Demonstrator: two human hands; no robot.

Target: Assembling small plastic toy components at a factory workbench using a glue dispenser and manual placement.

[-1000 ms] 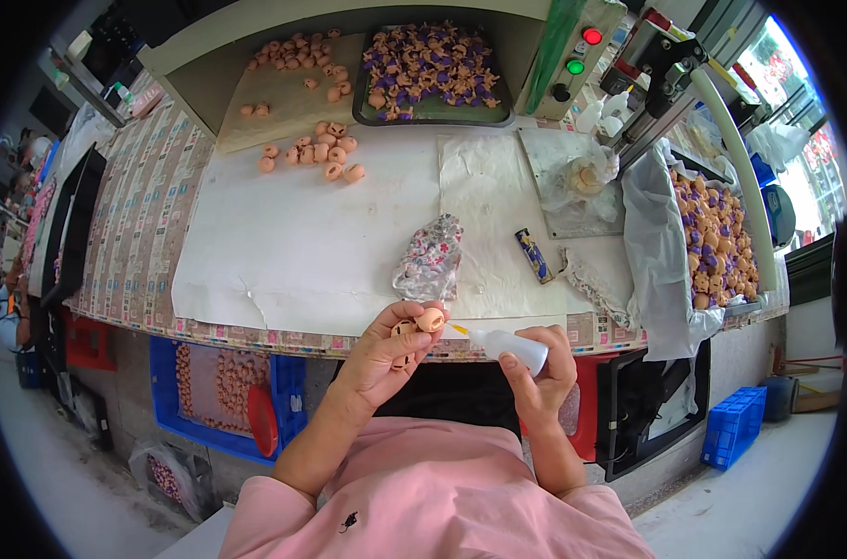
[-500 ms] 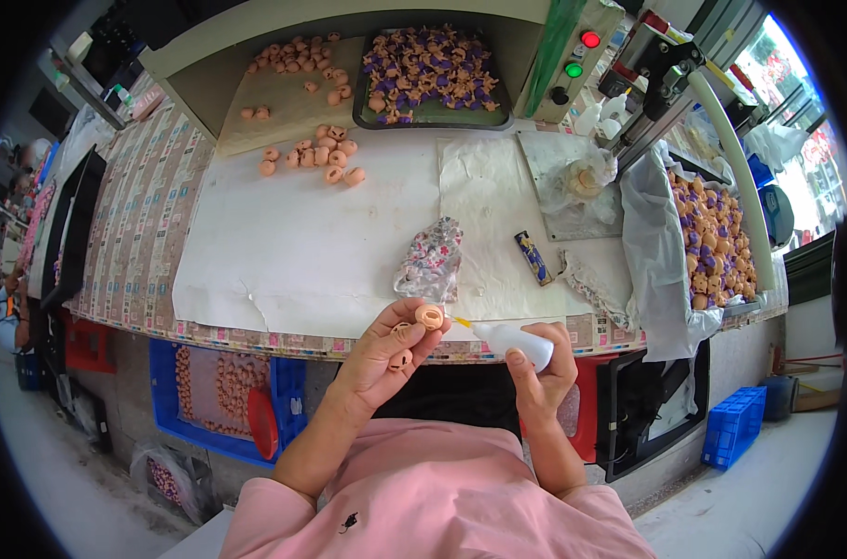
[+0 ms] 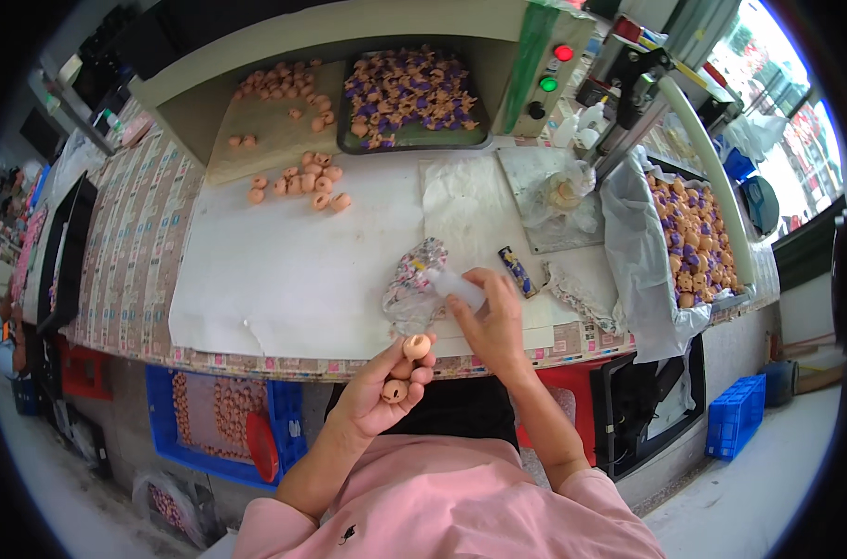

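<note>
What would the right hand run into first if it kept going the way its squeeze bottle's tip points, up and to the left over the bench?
Most likely the crumpled clear bag: the right hand aims the white squeeze bottle at it, with the tip at the bag's edge. Whether they already touch is unclear from above.

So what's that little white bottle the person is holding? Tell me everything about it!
The small white bottle looks like soft, cloudy plastic with a thin nozzle at one end. It is tipped nearly flat, nozzle pointing left toward a crinkly clear bag on the white table cover. The right hand wraps its back end, hiding part of it. Whether the nozzle touches the bag, I cannot tell.
</note>
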